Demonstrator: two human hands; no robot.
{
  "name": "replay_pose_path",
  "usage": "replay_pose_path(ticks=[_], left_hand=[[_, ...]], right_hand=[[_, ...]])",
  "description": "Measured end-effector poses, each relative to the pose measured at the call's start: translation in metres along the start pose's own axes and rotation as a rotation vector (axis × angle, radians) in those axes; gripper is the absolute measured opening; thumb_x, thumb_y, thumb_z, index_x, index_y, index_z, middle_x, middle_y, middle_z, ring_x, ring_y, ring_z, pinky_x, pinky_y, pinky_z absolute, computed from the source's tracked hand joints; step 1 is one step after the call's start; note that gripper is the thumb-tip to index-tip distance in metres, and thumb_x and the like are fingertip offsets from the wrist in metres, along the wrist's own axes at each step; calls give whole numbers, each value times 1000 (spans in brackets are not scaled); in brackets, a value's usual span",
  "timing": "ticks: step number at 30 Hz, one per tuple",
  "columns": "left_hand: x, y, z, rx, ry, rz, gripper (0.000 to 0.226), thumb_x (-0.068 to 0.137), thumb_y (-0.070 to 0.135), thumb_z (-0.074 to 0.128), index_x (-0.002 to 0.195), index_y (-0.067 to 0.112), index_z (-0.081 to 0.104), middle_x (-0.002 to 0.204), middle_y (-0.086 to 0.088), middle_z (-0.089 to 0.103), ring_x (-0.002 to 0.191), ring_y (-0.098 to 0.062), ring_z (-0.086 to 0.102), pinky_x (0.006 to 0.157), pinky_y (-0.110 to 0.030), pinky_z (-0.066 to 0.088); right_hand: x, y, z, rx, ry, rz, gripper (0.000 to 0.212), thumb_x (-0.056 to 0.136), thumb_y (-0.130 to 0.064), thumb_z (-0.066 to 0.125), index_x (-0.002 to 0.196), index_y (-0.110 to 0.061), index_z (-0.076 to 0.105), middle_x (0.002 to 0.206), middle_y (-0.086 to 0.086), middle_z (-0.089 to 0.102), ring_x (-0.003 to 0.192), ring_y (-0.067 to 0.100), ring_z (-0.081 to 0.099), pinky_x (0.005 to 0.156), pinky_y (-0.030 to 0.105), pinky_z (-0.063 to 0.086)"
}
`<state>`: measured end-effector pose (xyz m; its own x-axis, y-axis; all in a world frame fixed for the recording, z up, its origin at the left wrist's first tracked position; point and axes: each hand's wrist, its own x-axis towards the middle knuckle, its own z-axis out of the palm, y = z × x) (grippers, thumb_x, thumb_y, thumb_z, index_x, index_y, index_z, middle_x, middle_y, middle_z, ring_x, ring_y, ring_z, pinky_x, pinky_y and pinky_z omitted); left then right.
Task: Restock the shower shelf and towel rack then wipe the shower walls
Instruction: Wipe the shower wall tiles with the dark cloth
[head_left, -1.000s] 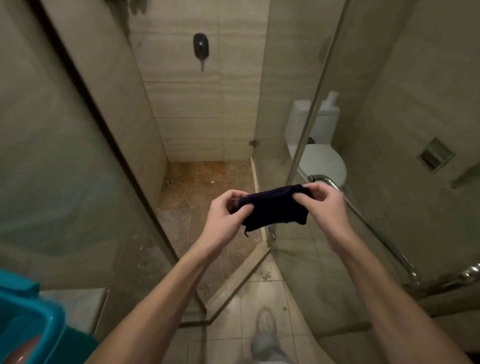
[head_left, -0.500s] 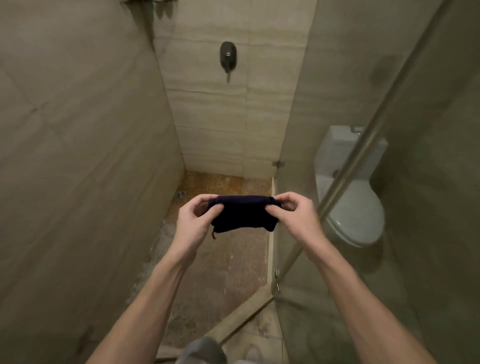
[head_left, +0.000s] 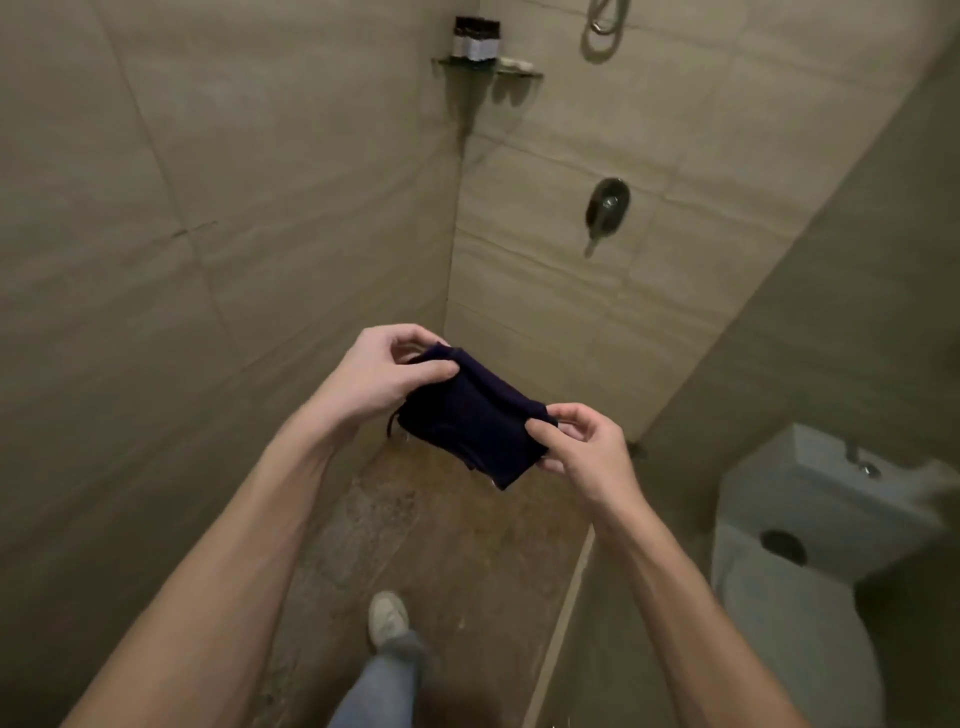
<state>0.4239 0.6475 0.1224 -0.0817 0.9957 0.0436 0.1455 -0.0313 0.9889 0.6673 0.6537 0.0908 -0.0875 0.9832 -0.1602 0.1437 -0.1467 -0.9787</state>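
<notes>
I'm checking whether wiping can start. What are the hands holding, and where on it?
A dark cloth, held by both: the left hand pinches its upper left end, the right hand its lower right end.

Both forearms are bare from the wrists to the near edge of view, ending in the left hand (head_left: 384, 374) and right hand (head_left: 587, 452). Lower down, one leg wears faded blue jeans (head_left: 382, 686) and a pale, off-white sneaker (head_left: 387, 618).

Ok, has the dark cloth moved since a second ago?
Yes. The left hand and right hand carried the dark cloth forward into the shower stall, toward the wall valve; it now hangs over the shower floor, left end higher.
</notes>
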Motion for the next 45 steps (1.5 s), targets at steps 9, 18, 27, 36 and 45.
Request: replay_pose_path(ticks=[9,18,27,36,45], left_hand=[[238,44,-65,180,-78,112,12,83,20,80,93,17,74,89,-4,78,81,-17,73,70,-32,55],[396,75,-121,306,-21,128,14,84,23,79,95,17,74,91,0,77,85,-16,74,76,-35,58],[516,64,-103,452,20,239,19,74,35,80,90,25,73,84,4,77,84,-17,74,85,-47,58],[631,92,-65,517,-91,384,14,83,21,80,96,22,74,89,6,77,85,-8,73,80,-34,58],[730,201,-117,675,359,636,7,91,25,71,93,20,74,89,6,75,85,-7,71,80,-30,58]], right_hand=[[241,-68,69,106,-36,79,10,95,-12,66,104,-10,69,103,12,77,87,24,73,89,43,57],[392,-125,133,45,121,34,28,91,-28,71,115,-22,59,108,-1,68,100,16,68,93,41,58],[496,-164,156,575,-299,173,50,103,-51,43,134,-13,54,129,21,66,111,33,69,102,49,52],[647,-254,128,1099,-422,322,53,95,-46,53,102,3,71,100,24,71,102,37,67,108,52,44],[777,-375,94,487,69,-561,36,95,-34,54,123,-15,67,104,-2,74,97,21,69,86,40,54]])
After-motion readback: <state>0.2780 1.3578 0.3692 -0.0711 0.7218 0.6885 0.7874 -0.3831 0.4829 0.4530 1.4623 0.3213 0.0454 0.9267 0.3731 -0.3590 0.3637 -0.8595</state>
